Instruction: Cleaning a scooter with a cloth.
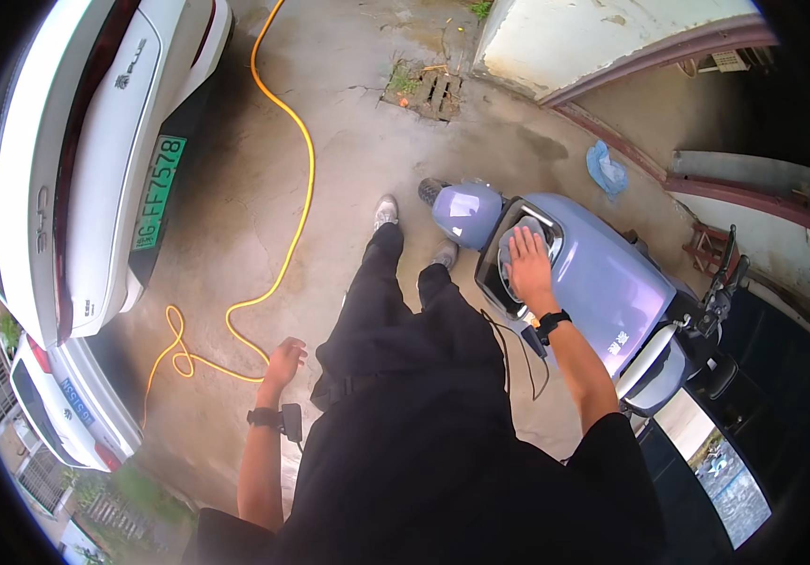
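My right hand [530, 267] lies flat on a grey cloth [531, 227], pressing it against the dark headlight panel [490, 265] of a purple electric scooter [578, 261]. Part of the cloth is hidden under the palm and fingers. At my left side, my left hand [283, 362] hangs in the air with loosely bent fingers and nothing in it. The scooter's front fender [468, 210] and front tyre [433, 191] point away from me, just beyond my right shoe. Both wrists wear dark straps.
A yellow hose [312, 162] snakes over the concrete floor, with a loop at the left. Two white cars [115, 141] stand on that side. Ahead is a drain grate [440, 95]. A blue cloth or bag [607, 171] lies by the doorway; dark cables [507, 346] hang beside the scooter.
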`<state>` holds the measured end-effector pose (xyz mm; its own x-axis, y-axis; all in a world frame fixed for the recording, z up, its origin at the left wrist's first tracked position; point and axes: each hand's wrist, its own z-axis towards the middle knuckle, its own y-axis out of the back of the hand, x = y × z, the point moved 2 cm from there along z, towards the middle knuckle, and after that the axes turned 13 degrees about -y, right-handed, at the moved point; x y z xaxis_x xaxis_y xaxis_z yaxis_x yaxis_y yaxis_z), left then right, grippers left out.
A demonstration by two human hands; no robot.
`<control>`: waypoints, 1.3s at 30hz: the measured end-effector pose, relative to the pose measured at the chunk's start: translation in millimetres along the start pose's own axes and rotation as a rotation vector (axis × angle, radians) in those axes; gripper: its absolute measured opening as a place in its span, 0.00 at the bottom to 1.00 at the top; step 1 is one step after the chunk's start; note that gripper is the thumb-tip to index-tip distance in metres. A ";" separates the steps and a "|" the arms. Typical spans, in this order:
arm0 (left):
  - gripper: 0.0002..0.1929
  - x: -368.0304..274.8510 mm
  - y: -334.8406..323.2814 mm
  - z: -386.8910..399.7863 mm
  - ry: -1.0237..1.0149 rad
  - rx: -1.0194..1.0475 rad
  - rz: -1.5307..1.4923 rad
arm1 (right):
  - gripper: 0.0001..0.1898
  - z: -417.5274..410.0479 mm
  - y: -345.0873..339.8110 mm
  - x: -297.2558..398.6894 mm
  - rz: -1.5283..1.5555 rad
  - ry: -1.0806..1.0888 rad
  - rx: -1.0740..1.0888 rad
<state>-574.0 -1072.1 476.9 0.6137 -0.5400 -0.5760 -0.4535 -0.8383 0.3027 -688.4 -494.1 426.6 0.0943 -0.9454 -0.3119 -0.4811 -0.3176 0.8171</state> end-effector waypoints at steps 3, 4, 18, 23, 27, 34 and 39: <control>0.14 -43.8 -9.4 19.7 -0.133 0.051 0.043 | 0.34 -31.4 -6.4 8.4 0.034 0.073 0.056; 0.14 -47.9 -11.6 28.2 -0.164 0.052 0.044 | 0.34 -37.9 -6.6 9.2 0.050 0.092 0.036; 0.15 -57.3 -23.4 89.8 -0.187 0.152 0.022 | 0.40 -99.4 42.2 -67.8 0.234 0.038 0.024; 0.15 -59.3 -14.0 84.7 -0.145 0.135 0.068 | 0.34 -51.6 41.9 -86.4 0.210 -0.234 -0.088; 0.15 -64.1 -2.8 77.1 -0.168 0.130 0.109 | 0.31 -6.8 27.5 -83.4 0.232 -0.387 -0.082; 0.15 -90.7 13.4 92.0 -0.204 0.185 0.195 | 0.34 -31.8 29.3 -57.1 0.305 -0.407 -0.125; 0.15 -106.3 21.6 143.0 -0.263 0.308 0.290 | 0.40 -96.7 8.8 -59.7 0.271 -0.444 -0.149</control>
<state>-741.5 -1022.0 436.1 0.2687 -0.6771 -0.6851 -0.7752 -0.5741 0.2634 -613.9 -447.5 499.2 -0.4086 -0.8835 -0.2291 -0.3048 -0.1045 0.9467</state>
